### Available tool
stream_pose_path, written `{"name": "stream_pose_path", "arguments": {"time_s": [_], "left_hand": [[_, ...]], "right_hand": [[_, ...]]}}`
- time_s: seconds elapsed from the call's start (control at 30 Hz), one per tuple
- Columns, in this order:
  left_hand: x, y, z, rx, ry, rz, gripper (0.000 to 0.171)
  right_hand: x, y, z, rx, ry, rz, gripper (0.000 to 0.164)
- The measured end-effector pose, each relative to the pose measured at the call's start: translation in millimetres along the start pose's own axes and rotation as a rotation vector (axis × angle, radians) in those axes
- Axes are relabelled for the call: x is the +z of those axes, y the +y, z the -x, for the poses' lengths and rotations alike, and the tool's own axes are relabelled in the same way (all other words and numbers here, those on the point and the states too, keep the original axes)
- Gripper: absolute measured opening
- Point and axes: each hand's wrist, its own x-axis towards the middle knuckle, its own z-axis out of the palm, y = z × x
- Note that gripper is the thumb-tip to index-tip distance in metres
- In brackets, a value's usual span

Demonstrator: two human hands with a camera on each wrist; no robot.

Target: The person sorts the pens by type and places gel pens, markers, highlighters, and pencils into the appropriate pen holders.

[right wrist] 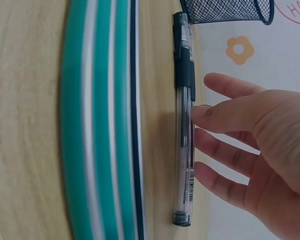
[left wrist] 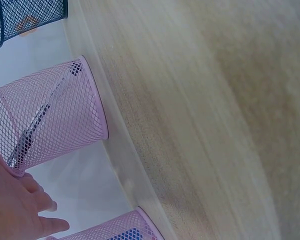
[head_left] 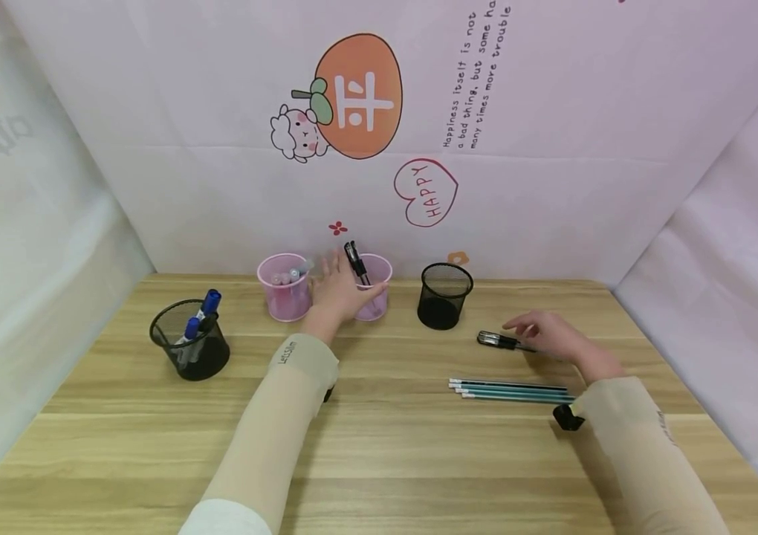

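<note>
My left hand [head_left: 339,290] is at the right pink mesh pen cup [head_left: 379,301], fingers spread on its left side and thumb stretched across its front near the rim. Inside leans a black-capped gel pen [head_left: 355,260], seen through the mesh in the left wrist view. The right hand [right wrist: 250,145] has its thumb tip and loosely bent fingertips right along the edge of a clear gel pen [right wrist: 184,120] with a black cap and grip. This pen lies lengthwise beside several green pencils [right wrist: 102,120], one dark one among them.
To the left, a black mesh cup [head_left: 201,357] holds blue-capped markers [head_left: 210,303]. Another pink cup [head_left: 285,301] with several pens stands beside my left hand. A black mesh cup [head_left: 442,305] stands right of centre. White printed cloth [head_left: 232,193] hangs behind the wooden table [head_left: 379,461].
</note>
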Motion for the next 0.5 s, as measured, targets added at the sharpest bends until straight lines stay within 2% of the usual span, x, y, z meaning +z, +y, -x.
{"name": "stream_pose_path", "arguments": {"time_s": [0.5], "left_hand": [[0.6,-0.9,0.0,0.005,0.007,0.011,0.121]], "right_hand": [[1.4,-0.5,-1.6,0.013,-0.016,0.044,0.035]]}}
